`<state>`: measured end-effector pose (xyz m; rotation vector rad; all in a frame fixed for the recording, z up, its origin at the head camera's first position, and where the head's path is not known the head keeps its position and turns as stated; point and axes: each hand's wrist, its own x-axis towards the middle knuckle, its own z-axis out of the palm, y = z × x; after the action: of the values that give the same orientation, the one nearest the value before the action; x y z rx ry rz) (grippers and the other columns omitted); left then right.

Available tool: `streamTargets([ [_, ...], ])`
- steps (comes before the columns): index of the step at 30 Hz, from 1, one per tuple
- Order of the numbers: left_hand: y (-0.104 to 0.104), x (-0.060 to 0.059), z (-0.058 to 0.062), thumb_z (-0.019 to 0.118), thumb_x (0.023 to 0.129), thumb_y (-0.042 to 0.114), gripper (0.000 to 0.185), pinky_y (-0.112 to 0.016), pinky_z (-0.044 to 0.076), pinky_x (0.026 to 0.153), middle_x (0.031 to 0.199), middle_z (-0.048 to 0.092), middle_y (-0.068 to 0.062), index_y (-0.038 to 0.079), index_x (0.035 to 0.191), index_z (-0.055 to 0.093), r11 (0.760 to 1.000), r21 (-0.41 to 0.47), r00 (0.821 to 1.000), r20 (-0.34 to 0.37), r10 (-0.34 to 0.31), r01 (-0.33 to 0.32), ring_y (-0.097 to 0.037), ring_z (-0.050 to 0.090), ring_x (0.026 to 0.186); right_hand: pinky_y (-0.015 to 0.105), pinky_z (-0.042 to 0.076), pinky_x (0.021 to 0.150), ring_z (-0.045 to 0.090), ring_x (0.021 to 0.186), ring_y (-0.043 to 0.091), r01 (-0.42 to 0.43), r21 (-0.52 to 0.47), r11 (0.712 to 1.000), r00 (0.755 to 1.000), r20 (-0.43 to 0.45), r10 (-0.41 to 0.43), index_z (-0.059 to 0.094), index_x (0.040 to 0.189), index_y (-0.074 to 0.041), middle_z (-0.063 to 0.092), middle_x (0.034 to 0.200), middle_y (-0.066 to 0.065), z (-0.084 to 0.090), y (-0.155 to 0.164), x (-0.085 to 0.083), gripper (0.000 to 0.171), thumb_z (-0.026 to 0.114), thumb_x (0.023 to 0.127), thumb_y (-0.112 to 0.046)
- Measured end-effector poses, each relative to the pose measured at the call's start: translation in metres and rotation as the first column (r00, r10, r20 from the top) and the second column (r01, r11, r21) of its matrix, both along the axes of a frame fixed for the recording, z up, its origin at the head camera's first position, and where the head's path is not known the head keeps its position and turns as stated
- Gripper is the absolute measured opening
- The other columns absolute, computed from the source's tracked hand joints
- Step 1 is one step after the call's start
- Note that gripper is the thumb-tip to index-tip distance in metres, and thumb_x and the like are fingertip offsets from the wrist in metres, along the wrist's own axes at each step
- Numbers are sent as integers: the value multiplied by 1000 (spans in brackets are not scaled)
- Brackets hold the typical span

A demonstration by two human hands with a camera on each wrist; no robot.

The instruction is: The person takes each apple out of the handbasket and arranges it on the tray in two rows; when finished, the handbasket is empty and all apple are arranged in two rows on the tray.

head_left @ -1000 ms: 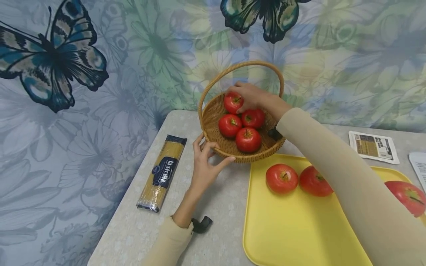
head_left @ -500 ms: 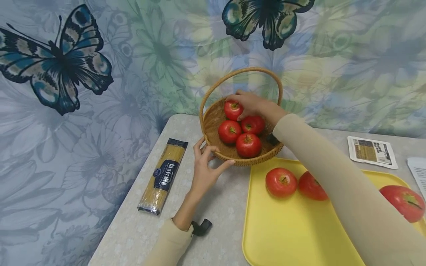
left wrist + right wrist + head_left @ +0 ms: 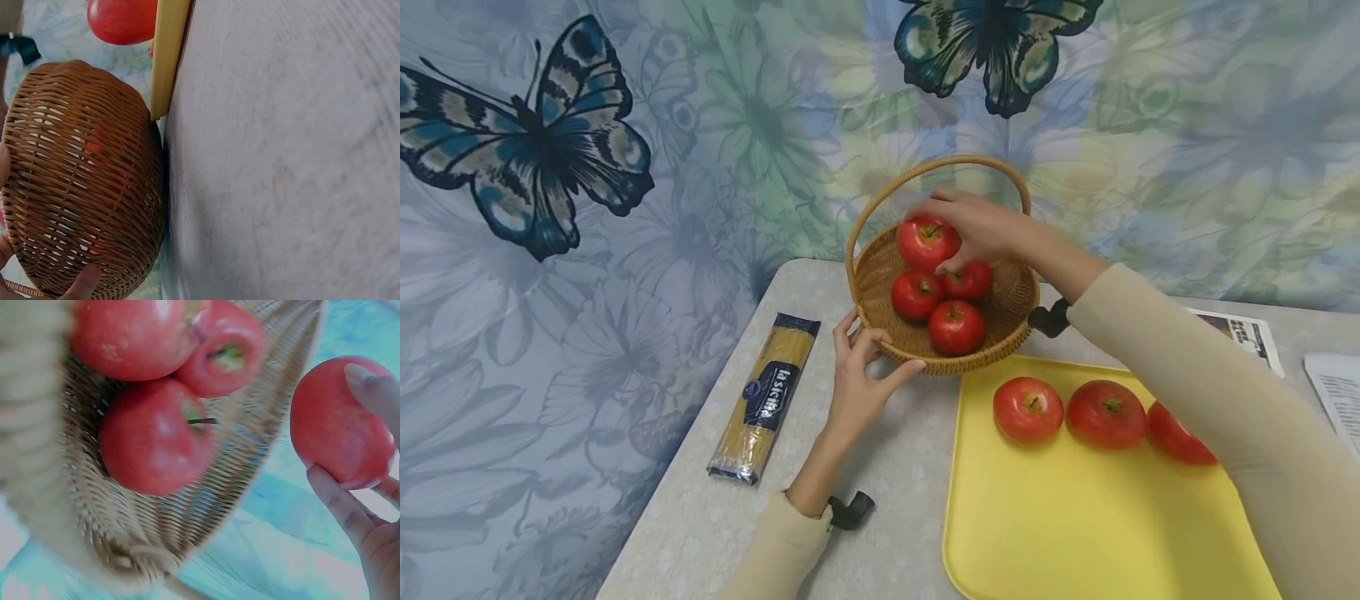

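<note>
A wicker basket (image 3: pixel 880 271) with a tall hoop handle leans toward me on the table, three red apples (image 3: pixel 957 327) inside it. My left hand (image 3: pixel 859 379) holds its near left rim; in the left wrist view the thumb (image 3: pixel 84 281) presses the woven wall. My right hand (image 3: pixel 981 223) reaches under the handle and grips another red apple (image 3: pixel 927 242), thumb on one side and fingers on the other. In the right wrist view this held apple (image 3: pixel 337 422) is raised apart from the three apples in the basket (image 3: pixel 156 437).
A yellow tray (image 3: pixel 1075 517) with three red apples (image 3: pixel 1028 410) lies right of the basket, partly under my right sleeve. At left is a spaghetti pack (image 3: pixel 765 400). A white printed packet (image 3: pixel 1255 337) and a printed sheet (image 3: pixel 1337 392) lie behind the tray. Butterfly-patterned cloth (image 3: pixel 737 167) hangs behind.
My right hand has lifted its apple up out of the group in the basket, and the right forearm has risen. My left hand keeps its hold on the rim.
</note>
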<state>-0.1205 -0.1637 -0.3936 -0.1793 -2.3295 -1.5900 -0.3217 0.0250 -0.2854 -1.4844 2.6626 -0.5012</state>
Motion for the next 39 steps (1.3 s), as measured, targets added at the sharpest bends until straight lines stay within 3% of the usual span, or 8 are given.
streamTargets([
  [2,0,0,-2,82,80,15,42,-57,49,95,155,13,-26,-3,105,54,1000,-1,1000,0,0,0,-47,35,136,51,45,102,51,119,31,-22,-35,999,1000,-12,22,49,138,-18,49,132,13,6,12,16,79,89,70,-29],
  [4,-2,-4,-13,82,80,23,42,-55,50,94,156,14,-21,3,105,55,1000,-10,1000,-4,4,-4,-42,38,135,48,47,97,52,115,28,-43,-77,996,999,-26,41,51,137,-19,51,128,11,10,27,33,78,90,69,-28],
  [9,-7,-12,-27,83,80,29,42,-53,51,94,156,15,-13,10,105,55,999,-32,1000,-1,18,-18,-32,41,134,40,54,82,53,108,21,-46,-146,988,997,-64,37,53,135,-22,52,125,6,8,75,82,79,92,66,-27],
  [14,-1,-4,-7,83,80,16,43,-58,50,94,154,14,-25,-2,106,54,1000,-8,1000,-10,8,-8,-45,38,134,37,55,76,55,104,17,-26,-189,982,994,-112,4,55,133,-23,54,124,2,-15,119,136,83,93,60,-26],
  [19,-3,-10,-22,84,79,22,46,-58,50,94,156,13,-21,0,106,55,1000,-9,1000,-12,10,-10,-43,38,135,33,57,78,57,102,9,70,-153,986,997,-12,-73,55,131,-26,53,122,-7,-46,146,191,81,93,60,-30],
  [23,-6,-15,-35,84,78,30,47,-54,51,94,157,14,-14,6,107,56,1000,-9,1000,-19,14,-14,-40,39,137,30,57,78,56,102,7,140,-83,987,985,118,-130,53,133,-33,51,121,-11,-69,155,224,81,92,62,-35],
  [30,-9,-15,-38,83,78,37,45,-54,53,92,155,17,-11,12,104,55,999,-28,999,-34,35,-36,-34,43,133,31,57,83,54,105,6,161,-56,985,958,249,-142,51,133,-36,50,123,-12,-102,146,242,79,90,65,-38],
  [39,-7,-17,-37,86,76,28,46,-56,52,93,158,14,-13,9,104,55,1000,-13,999,-28,21,-21,-37,40,135,30,55,86,55,102,4,164,-94,982,967,213,-141,52,133,-31,49,123,-9,-126,140,252,77,89,67,-41],
])
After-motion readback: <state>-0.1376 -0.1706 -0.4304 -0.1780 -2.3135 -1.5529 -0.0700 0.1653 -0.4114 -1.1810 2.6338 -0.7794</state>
